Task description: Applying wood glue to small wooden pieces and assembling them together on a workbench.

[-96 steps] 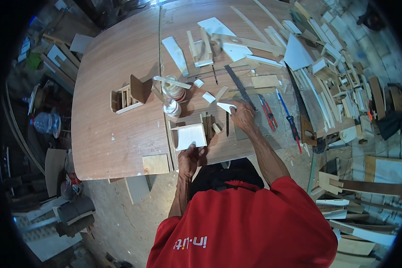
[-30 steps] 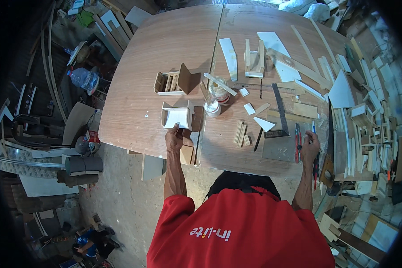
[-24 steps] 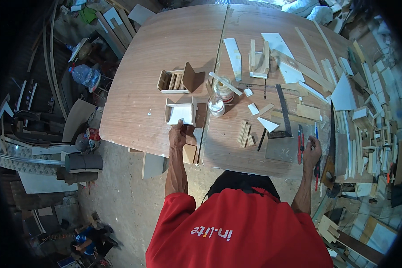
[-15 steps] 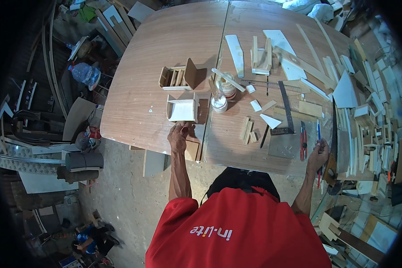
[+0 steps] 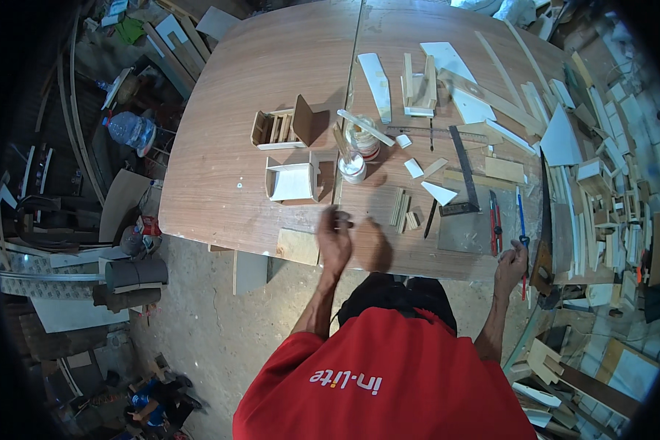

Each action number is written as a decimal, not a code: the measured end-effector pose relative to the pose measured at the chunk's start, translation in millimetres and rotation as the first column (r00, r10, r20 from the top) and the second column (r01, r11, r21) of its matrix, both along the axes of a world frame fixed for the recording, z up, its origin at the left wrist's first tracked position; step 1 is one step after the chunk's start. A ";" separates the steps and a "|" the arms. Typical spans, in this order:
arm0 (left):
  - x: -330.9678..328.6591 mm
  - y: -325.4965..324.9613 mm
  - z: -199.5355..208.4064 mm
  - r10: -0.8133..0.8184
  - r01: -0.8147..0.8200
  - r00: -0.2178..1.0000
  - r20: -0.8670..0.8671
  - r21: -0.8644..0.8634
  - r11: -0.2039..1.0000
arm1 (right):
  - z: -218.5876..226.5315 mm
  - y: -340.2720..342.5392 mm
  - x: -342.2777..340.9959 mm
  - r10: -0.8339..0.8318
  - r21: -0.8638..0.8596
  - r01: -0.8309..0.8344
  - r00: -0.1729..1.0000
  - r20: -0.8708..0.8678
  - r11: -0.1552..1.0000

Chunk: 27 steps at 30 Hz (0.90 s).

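My left hand hovers over the table's near edge, its fingers slightly blurred but apart, and I see nothing in them. Left of it lies a flat light wood piece. Just beyond stands a small open wooden box with a white inside. Behind that is a similar box with slats and a raised brown panel. At the right, my right hand has its fingers curled at the lower end of a slim blue pen. Two red cutters lie beside it.
A white glue pot and a larger jar stand mid-table. A dark metal square, small wood strips and white offcuts lie right of them. A saw lies along the right edge, beside stacked wood pieces.
My left hand has left the white-lined box and moved right and nearer, uncovering the flat wood piece. My right hand has shifted slightly nearer along the blue pen, showing more of it.
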<state>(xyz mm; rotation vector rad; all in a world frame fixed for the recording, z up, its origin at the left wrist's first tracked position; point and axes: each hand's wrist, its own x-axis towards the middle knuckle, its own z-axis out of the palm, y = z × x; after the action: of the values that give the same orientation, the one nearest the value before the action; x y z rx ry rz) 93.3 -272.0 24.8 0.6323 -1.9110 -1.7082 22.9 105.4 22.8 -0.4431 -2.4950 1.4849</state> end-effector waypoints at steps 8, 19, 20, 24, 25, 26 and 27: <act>-27.9 107.7 -1.1 -0.590 0.590 0.788 0.174 0.059 0.805 | 0.1 1.9 -6.1 0.096 0.202 -0.104 0.994 0.049 0.974; -64.9 201.0 0.6 -0.630 0.721 0.683 0.369 -0.204 0.662 | 3.3 34.8 -23.7 0.312 0.535 -0.270 0.950 0.013 0.800; -65.6 206.5 -1.1 -0.604 0.702 0.699 0.383 -0.206 0.682 | 3.0 34.6 -25.8 0.326 0.509 -0.312 0.943 0.064 0.802; -65.9 229.7 -5.0 -0.548 0.670 0.730 0.408 -0.271 0.691 | 6.4 39.2 -32.2 0.371 0.493 -0.404 0.913 0.169 0.771; -66.2 234.9 -5.4 -0.543 0.660 0.741 0.394 -0.279 0.698 | 7.8 40.1 -34.5 0.390 0.510 -0.425 0.903 0.179 0.748; -66.0 237.8 -9.0 -0.534 0.653 0.747 0.396 -0.284 0.703 | 7.5 39.0 -36.6 0.400 0.508 -0.431 0.900 0.176 0.746; -65.8 239.7 -15.2 -0.524 0.653 0.751 0.403 -0.332 0.681 | 6.3 36.9 -38.4 0.438 0.519 -0.467 0.879 0.188 0.716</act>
<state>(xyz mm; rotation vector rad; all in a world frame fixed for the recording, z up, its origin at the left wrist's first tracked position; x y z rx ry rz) 27.5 -32.3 9.6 0.0371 -2.8394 -1.4429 -15.5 142.4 29.0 0.2645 -3.0488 0.7712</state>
